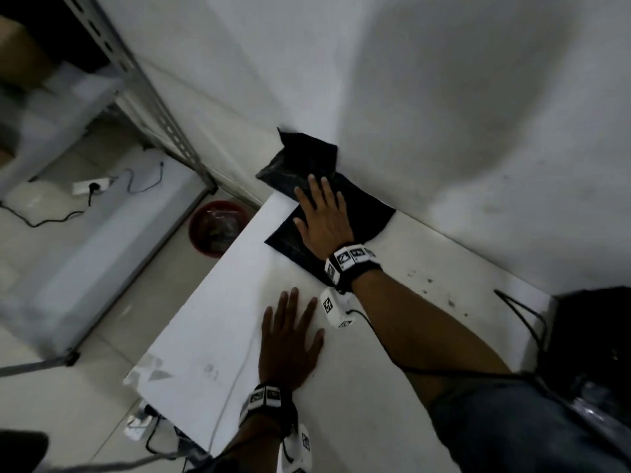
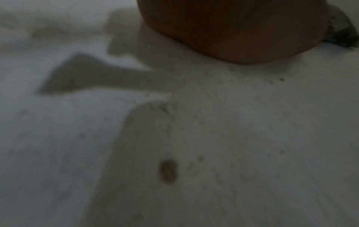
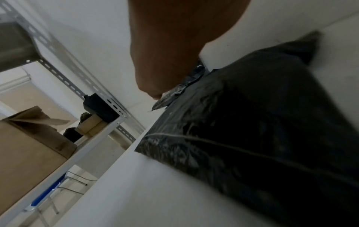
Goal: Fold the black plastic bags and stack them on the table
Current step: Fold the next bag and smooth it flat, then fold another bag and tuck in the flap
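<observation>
Folded black plastic bags [image 1: 368, 216], glossy and creased, stacked flat at the far corner of the white bench [image 1: 218, 322], against the white wall [image 1: 461, 114]; one crumpled edge sticking up behind the pile and another hanging past the bench's left edge. Right hand [image 1: 324, 220] laid flat on top of the stack, fingers straight and spread, pressing down, gripping nothing. Left hand [image 1: 290, 343] resting palm-down on bare bench nearer the body, fingers also straight and released, well apart from the bags. More black plastic [image 1: 594, 343] bunched at the bench's right end, possibly unfolded bags, too dark to tell. On the floor to the left, a red round bucket [image 1: 218, 227] beside a grey slotted-metal shelving rack [image 1: 160, 107]. Left wrist view blurred: only stained bench surface [image 2: 252, 138].
</observation>
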